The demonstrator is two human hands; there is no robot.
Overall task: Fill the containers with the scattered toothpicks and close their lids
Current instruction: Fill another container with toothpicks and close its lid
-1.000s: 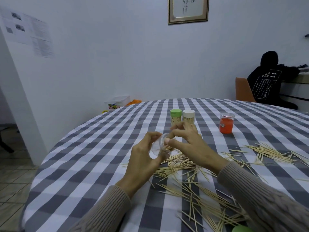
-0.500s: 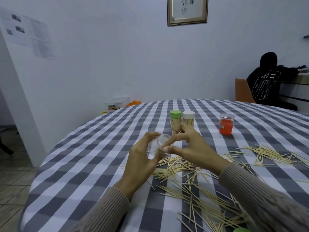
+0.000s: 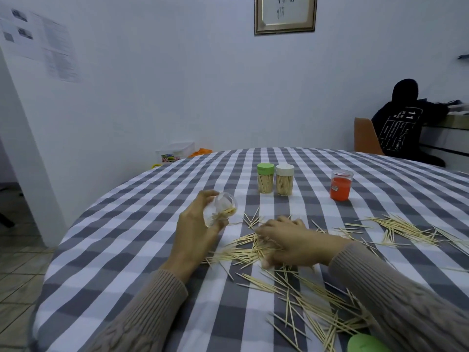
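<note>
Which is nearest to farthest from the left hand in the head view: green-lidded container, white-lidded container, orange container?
From the left hand, which grips the clear container:
1. green-lidded container, beyond it to the right.
2. white-lidded container, just right of the green one.
3. orange container, far right.

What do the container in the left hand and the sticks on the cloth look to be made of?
The container in the left hand looks like clear, glossy plastic: you see the sticks inside it, though glass cannot be ruled out. The scattered toothpicks look like pale, matte wood or bamboo.
</note>
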